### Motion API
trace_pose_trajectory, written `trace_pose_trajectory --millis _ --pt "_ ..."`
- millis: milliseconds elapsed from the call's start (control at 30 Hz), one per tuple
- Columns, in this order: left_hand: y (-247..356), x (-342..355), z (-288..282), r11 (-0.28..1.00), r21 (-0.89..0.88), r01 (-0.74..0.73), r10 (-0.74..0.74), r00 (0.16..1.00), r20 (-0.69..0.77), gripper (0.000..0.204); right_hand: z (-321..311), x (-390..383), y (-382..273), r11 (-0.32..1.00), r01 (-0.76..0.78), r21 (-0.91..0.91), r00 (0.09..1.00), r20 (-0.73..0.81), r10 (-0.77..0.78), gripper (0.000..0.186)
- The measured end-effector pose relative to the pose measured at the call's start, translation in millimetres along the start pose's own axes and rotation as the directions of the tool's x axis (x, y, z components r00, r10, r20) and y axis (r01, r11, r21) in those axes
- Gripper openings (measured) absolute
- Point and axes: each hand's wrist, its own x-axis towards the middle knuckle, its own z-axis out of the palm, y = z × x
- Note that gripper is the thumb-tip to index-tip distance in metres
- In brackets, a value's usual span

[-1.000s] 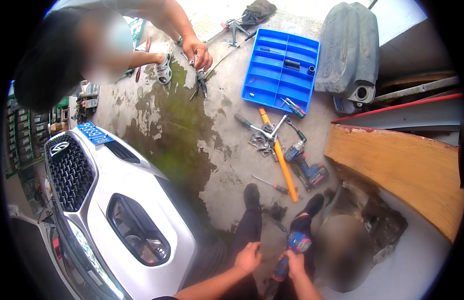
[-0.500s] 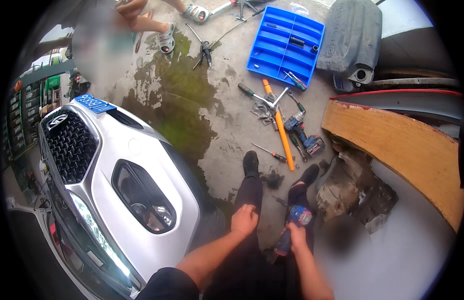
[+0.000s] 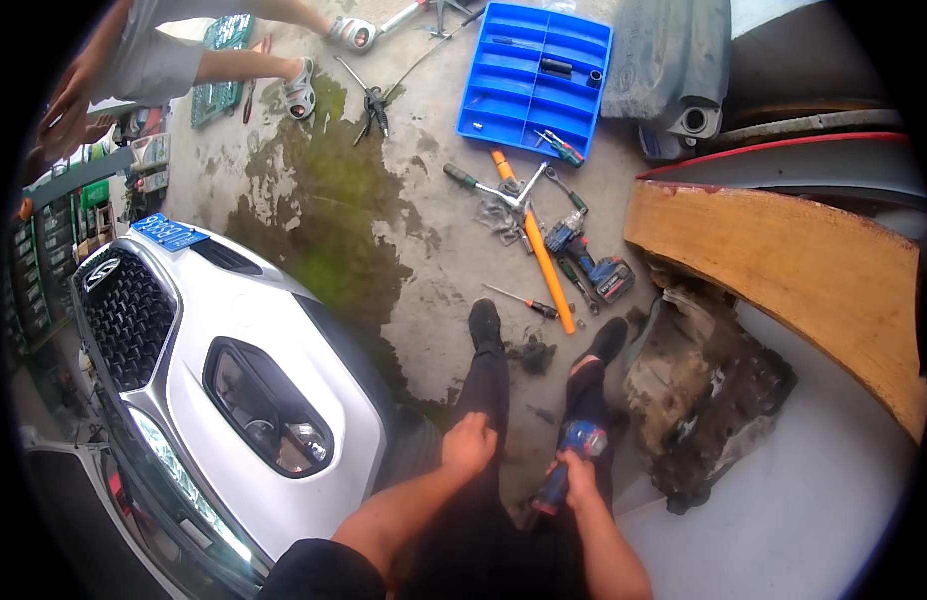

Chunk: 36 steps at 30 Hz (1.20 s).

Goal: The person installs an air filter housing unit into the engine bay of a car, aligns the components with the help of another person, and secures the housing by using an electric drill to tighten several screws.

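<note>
Head view down at a seated person on a stained concrete floor (image 3: 433, 240). The right hand (image 3: 579, 482) grasps a blue-and-black power driver (image 3: 586, 437) by its handle, over the right leg. The left hand (image 3: 470, 445) rests at the left knee, apparently loosely curled; its palm is hidden, so whether it holds anything cannot be told. The driver is in hand but appears to be working on nothing; no finished result of its use shows. A second driver (image 3: 611, 279), an orange bar (image 3: 545, 260) and a screwdriver (image 3: 523, 301) lie loose beyond the feet, not put away in the blue divided tray (image 3: 498, 78). At left, the white car's (image 3: 273, 318) bumper and grille are in place.
</note>
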Motion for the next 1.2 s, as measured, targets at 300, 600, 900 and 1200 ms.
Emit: trace_pose_trajectory --millis 300,600,900,1200 --pt "35 15 -27 0.999 0.044 -0.010 0.013 0.998 -0.065 0.022 -7 -45 -53 0.994 0.104 0.037 0.988 0.111 -0.108 0.022" --pt "11 -26 -42 0.993 -0.118 0.014 -0.034 0.985 -0.167 0.025 -20 -154 -109 0.979 0.168 0.115 0.957 0.220 -0.190 0.034" --pt "-30 -79 -112 0.797 -0.591 0.124 -0.156 0.988 -0.002 0.044 16 -226 -95 0.953 0.300 0.033 0.941 0.153 -0.301 0.029" --pt "-142 -134 -176 0.736 -0.605 0.303 -0.334 0.940 0.065 0.047 107 -308 -144 0.389 0.728 -0.564 0.565 0.173 -0.807 0.023"
